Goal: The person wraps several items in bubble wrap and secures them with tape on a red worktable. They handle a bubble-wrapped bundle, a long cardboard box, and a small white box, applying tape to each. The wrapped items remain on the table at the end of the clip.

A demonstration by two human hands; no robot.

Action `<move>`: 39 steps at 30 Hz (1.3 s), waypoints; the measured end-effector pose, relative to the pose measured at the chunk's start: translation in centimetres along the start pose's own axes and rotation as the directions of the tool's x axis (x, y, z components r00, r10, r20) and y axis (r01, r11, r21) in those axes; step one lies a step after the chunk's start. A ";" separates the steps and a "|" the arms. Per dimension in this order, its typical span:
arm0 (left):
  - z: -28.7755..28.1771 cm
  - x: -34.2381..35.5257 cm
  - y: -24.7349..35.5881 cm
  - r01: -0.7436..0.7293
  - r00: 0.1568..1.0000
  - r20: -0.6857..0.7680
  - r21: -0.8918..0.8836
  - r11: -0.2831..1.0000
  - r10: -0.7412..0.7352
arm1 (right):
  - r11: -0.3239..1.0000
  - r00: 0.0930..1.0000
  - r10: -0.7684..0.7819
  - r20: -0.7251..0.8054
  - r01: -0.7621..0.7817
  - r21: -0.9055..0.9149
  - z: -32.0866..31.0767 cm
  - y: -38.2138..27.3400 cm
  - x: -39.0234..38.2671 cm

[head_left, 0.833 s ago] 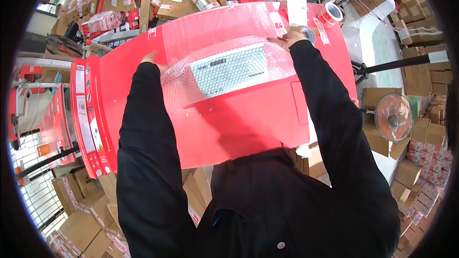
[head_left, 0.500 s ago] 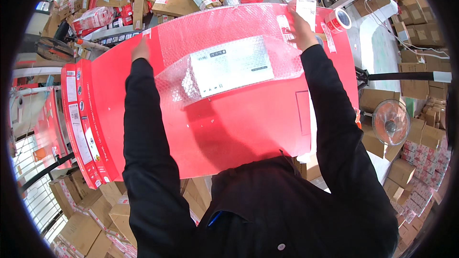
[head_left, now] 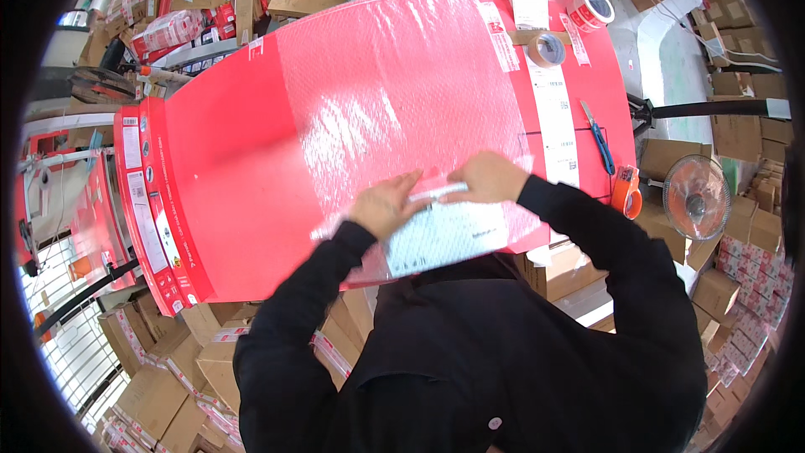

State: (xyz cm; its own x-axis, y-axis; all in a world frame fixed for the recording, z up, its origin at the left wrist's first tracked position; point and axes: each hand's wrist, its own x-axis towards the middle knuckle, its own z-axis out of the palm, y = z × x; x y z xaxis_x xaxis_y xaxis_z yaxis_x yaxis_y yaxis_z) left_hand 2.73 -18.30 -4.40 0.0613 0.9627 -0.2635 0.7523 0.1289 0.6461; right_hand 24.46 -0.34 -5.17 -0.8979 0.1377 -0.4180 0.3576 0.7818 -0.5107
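Note:
Close to the table's front edge lies a flat white printed box (head_left: 449,237), covered by clear bubble wrap. My left hand (head_left: 387,204) is closed at its far left edge, thumb toward the box and fingers over the wrap. Beside it, my right hand (head_left: 488,179) grips the same far edge, its fingers bent down. The fingertips of both hands almost meet. Beyond them, a wide bubble wrap sheet (head_left: 377,67) stretches over the red tabletop (head_left: 235,168) to its far edge. How much wrap lies under the box is hidden.
To the right are a blue utility knife (head_left: 599,138), an orange tape dispenser (head_left: 625,193), a brown tape roll (head_left: 547,49), a white tape roll (head_left: 592,8) and a label strip (head_left: 555,122). A red carton (head_left: 151,201) borders the left side; a fan (head_left: 697,198) stands right.
Both hands have come from the table's far part toward me and together onto the box. The box has moved nearer the front edge, and the bubble wrap beyond it now lies spread out.

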 end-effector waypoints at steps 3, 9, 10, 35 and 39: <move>1.5 -6.7 7.0 -0.256 0.949 -0.158 0.131 0.958 0.275 | 0.998 0.996 0.049 -0.073 -0.046 0.044 2.4 -0.2 -1.4; -3.4 -0.1 3.0 -0.337 0.925 -0.121 0.180 0.924 0.361 | 0.999 0.836 0.002 -0.549 0.023 0.040 -3.4 5.6 5.7; -5.2 2.5 1.3 -0.306 0.949 -0.050 0.084 0.948 0.311 | 0.995 0.823 -0.002 -0.568 0.056 0.078 -5.0 4.3 5.1; -10.5 5.7 0.7 -0.217 0.897 0.419 0.134 0.967 0.143 | 0.977 0.999 0.020 -0.042 -0.010 0.215 -5.3 5.3 12.3; -8.6 1.1 5.6 -0.220 0.935 0.343 0.347 0.912 0.095 | 0.889 0.905 0.177 -0.387 0.022 0.458 -9.9 3.0 7.4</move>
State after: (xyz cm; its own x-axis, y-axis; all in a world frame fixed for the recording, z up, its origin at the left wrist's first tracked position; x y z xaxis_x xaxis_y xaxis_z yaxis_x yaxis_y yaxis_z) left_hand 1.42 -14.49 5.11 0.3535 0.8304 -0.4307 0.9001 -0.1766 0.3982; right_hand 16.39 9.05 -2.34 -0.8488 0.4978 -0.1782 0.4153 0.4191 -0.8074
